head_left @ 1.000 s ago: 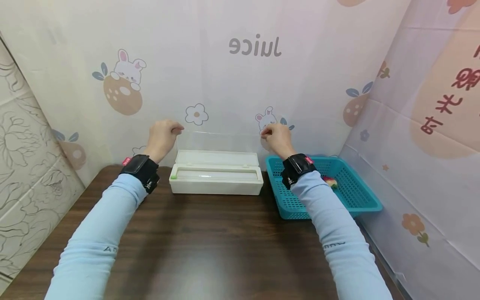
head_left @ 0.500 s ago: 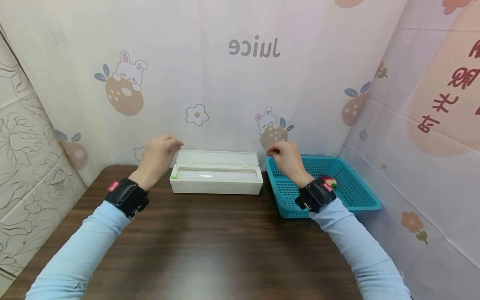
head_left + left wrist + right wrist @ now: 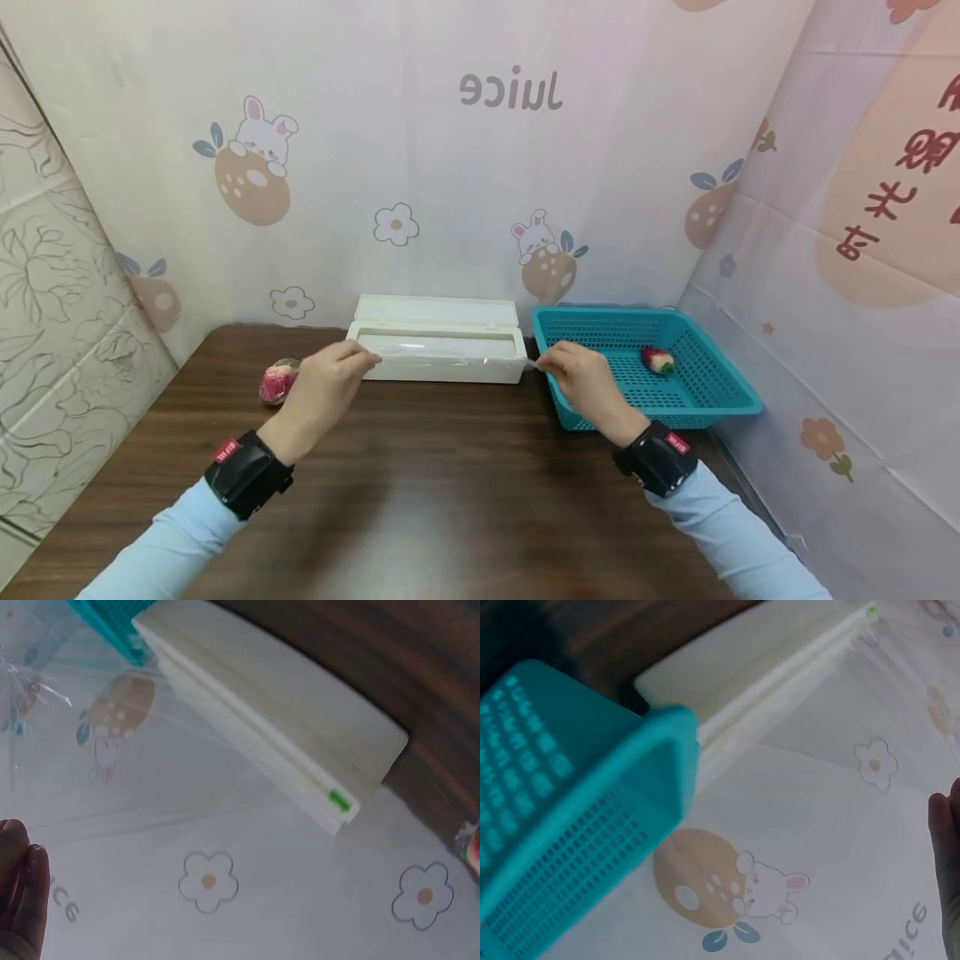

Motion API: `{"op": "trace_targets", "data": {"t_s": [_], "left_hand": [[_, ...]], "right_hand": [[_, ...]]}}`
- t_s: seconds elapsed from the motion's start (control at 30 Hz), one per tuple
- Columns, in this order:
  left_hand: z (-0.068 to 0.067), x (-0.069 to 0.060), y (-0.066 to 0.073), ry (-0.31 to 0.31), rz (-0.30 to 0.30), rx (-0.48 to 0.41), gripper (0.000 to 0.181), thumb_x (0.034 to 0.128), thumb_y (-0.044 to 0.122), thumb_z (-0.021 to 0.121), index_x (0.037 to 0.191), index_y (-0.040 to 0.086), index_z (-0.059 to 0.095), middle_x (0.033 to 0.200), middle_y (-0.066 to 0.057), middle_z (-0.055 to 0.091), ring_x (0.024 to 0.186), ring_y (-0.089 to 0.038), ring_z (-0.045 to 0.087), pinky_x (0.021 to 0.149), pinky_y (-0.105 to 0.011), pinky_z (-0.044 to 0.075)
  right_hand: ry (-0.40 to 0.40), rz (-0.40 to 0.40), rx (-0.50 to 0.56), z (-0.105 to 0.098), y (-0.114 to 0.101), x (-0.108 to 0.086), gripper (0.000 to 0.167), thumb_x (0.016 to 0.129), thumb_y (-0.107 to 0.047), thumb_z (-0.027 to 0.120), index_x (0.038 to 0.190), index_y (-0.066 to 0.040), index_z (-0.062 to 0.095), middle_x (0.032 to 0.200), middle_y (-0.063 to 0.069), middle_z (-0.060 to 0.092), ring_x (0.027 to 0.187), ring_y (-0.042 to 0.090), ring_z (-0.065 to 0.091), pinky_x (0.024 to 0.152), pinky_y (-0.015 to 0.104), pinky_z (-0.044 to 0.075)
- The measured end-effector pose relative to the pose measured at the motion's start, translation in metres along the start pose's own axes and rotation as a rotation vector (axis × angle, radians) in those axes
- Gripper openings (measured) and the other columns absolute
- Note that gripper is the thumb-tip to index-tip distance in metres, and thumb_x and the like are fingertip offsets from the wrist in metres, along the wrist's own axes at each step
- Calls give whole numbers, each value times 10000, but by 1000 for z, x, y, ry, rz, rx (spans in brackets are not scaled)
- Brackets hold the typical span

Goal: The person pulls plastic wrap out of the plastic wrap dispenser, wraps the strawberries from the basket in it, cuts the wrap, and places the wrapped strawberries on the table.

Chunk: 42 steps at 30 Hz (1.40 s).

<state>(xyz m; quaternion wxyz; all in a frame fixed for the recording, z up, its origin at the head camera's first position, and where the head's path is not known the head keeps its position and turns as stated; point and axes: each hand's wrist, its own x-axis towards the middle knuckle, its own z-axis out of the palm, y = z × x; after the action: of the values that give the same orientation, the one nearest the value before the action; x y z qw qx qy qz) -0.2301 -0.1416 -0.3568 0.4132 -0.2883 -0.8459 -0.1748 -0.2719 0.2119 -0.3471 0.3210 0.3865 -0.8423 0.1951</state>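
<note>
A sheet of clear cling film (image 3: pixel 97 780) stretches between my two hands in front of the white cling film dispenser (image 3: pixel 435 312), whose lid is raised. My left hand (image 3: pixel 327 392) pinches the film's left corner near the dispenser's left end. At the other end, my right hand (image 3: pixel 588 385) pinches the right corner, close to the teal basket's near left side. Because the film is see-through, its lower edge is hard to make out. Beside the left hand lies a red fruit-like piece (image 3: pixel 277 382) in clear wrap, partly hidden by that hand.
The teal basket (image 3: pixel 720 408) stands to the right of the dispenser, with a small red-and-cream fruit-like piece (image 3: pixel 657 360) inside. Dark wooden table (image 3: pixel 435 500) spreads in front. Printed cloth walls (image 3: pixel 450 167) rise behind and on the right.
Both hands have come down and toward me from above the dispenser, bringing the film in front of it. The wrapped red piece, hidden before, now shows beside the left hand.
</note>
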Motion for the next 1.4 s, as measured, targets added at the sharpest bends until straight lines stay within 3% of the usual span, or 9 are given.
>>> {"op": "trace_targets", "data": {"t_s": [0.13,0.33,0.63,0.97,1.27,1.4], "left_hand": [[8,-23,10,-44,23,-58,172,715,-62,704,834,62,697,804,-22,632,744,-140,621,640,-270,526],[16,-58,20,-116,61,-77,319,608,-127,742,855,69,696,796,19,597,712,-95,573,611,-230,498],[17,-97,14,-151,92,-25,252,626,-97,688,801,85,686,756,39,568,677,-70,547,567,-211,470],[26,-122,1,-223,100,-8,241,628,-94,692,748,115,676,726,56,546,662,-77,523,535,-225,453],[36,-131,-11,-355,116,-54,274,637,-105,674,734,151,670,734,73,515,645,-50,469,522,-199,407],[42,-134,-15,-396,143,-25,236,659,-56,671,732,168,657,723,68,464,622,-56,421,513,-204,378]], "right_hand": [[-19,-96,-4,9,-4,-24,151,728,60,698,797,-74,680,797,25,641,756,145,615,642,256,521],[-112,-132,5,23,-9,-59,214,726,102,672,827,-87,670,829,17,630,789,115,598,656,224,518],[-224,-165,-12,46,-8,-89,295,664,127,699,852,-99,671,860,-10,598,795,86,557,655,178,495],[-393,-217,-70,72,-13,-103,212,724,49,676,885,-89,686,873,-3,620,813,96,570,677,226,504],[-598,-89,-127,85,-19,-106,225,811,-17,631,1016,-108,651,963,7,635,893,127,601,740,264,519],[-679,-57,-157,87,-20,-106,226,813,-10,629,1009,-116,668,972,12,623,895,124,587,747,259,513]]}}
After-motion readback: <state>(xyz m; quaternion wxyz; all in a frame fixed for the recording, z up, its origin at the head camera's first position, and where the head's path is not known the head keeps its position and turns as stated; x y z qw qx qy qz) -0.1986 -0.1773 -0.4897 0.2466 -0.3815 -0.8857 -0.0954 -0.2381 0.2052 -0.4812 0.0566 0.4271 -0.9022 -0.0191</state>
